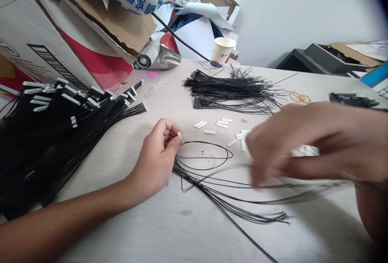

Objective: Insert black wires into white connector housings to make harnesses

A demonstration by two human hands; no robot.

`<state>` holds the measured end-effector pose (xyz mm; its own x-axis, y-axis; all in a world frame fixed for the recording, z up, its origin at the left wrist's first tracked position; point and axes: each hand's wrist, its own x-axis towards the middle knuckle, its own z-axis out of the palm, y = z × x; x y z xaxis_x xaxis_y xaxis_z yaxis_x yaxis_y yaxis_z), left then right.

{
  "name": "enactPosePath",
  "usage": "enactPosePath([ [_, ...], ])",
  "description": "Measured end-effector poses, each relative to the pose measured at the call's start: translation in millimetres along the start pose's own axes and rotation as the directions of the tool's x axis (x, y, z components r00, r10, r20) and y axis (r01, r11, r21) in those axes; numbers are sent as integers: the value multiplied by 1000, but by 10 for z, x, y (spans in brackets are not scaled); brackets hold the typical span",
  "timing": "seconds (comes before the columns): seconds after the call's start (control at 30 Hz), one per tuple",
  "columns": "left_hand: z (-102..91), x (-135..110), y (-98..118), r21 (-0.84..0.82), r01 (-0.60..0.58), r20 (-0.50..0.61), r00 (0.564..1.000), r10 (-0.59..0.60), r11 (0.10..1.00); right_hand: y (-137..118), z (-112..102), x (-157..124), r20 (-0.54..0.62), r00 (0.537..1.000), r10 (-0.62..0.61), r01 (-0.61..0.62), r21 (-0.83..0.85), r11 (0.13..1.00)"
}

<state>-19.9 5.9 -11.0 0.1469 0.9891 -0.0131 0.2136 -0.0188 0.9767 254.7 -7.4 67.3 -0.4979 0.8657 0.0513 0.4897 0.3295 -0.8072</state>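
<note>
Cardboard cartons [106, 24] lean in from 10 o'clock over the pale table [121, 226]. At 9 o'clock lies a large bundle of black wires [45, 150], their white-tipped ends fanned toward the centre. A smaller wire bundle [233, 89] lies at 12 o'clock, with dark connectors at its near edge. The left hand [157, 154] comes in from 7 o'clock, its thumb and forefinger pinching a white connector [180, 137] tightly. From that connector, loose wires [206, 156] loop across the table at the centre and trail toward 5 o'clock, passing under the right hand [303, 146]. That hand, at 3 o'clock, is blurred with its fingers curled and nearly closed, just above the wires; whether it has hold of any, I cannot tell. A paper cup [222, 51] stands at 12 o'clock, beside a crumpled silver pouch [157, 53]. Small white connectors [221, 125] lie scattered just past the loop, rubber bands [300, 97] sit at 2 o'clock, and a tiny pink tangle [152, 75] rests at 11 o'clock.
</note>
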Motion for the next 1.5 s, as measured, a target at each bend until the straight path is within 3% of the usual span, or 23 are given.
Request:
enactPosePath([
  [0.13,1,6,3,-5,-1,21,1000,1,1000,-113,200,259,-46,999,-29,30,16,999],
  [0.2,4,6,11,5,6,19,1000,-6,1000,-153,239,353,10,998,-65,64,52,997],
  [0.3,6,3,9,9,11,11,1000,-11,1000,-162,204,422,95,970,-225,204,191,960],
  [0.37,5,1,0,7,9,12,1000,-9,1000,-138,149,436,-13,952,-305,295,294,909],
  [0.47,-1,-2,-12,2,4,11,1000,-4,1000,-101,89,447,-292,929,-226,333,398,855],
  [0.57,-8,-8,-16,-1,3,13,1000,-3,1000,-94,113,463,-363,917,-167,335,469,817],
  [0.67,-11,-9,-11,-6,10,10,1000,-10,1000,-98,231,491,-329,922,-206,327,373,868],
  [0.8,0,3,9,-38,17,2,1000,-17,999,-91,465,561,-222,964,-149,166,59,984],
  [0.97,12,14,38,-78,30,9,1000,-29,996,-71,687,624,-63,986,-153,137,-200,970],
  [1.23,-3,12,51,-72,49,3,999,-49,996,-63,799,623,-132,990,-59,28,-227,974],
  [1.5,6,24,63,-62,54,-9,998,-55,997,-47,855,644,-157,986,48,-62,-89,994],
])
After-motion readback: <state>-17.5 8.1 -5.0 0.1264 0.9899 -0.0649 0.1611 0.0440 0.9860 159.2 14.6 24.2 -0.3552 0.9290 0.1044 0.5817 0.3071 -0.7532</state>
